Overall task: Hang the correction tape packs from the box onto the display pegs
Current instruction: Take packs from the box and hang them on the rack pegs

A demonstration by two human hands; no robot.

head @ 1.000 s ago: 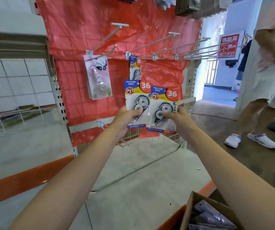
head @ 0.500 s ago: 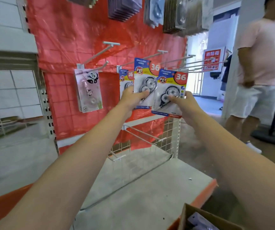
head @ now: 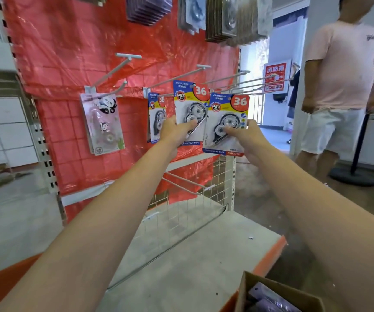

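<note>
— Since a second ago we have lifted both packs from below the peg row up to it, and we have turned a little, so the bystander (head: 339, 86) in the pink shirt shows more fully at the right.

— How do our arms lie?

— Both reach forward and up, nearly straight, and draw close together at the display. Our left hand (head: 173, 131) grips the left pack (head: 189, 113) by its lower half, thumb across the blister front, fingers behind. Its top edge sits right at the tip of a peg (head: 174, 79); we cannot tell whether the hole is on the wire.

— And the right?

— Our right hand (head: 241, 134) pinches the right pack (head: 226, 122) low down, thumb on the clear bubble, fingertips curling round the right edge. That pack tilts slightly and hangs a bit lower than the left one, overlapping its right edge, and it is on no peg.

— Anything hung?

— One hung pack (head: 155, 118) of the same kind sits far back on the peg, just left of our left hand. A pink pack (head: 102, 124) hangs well to the left. The box (head: 278, 293) stands at the bottom right, with wrapped packs inside.
</note>
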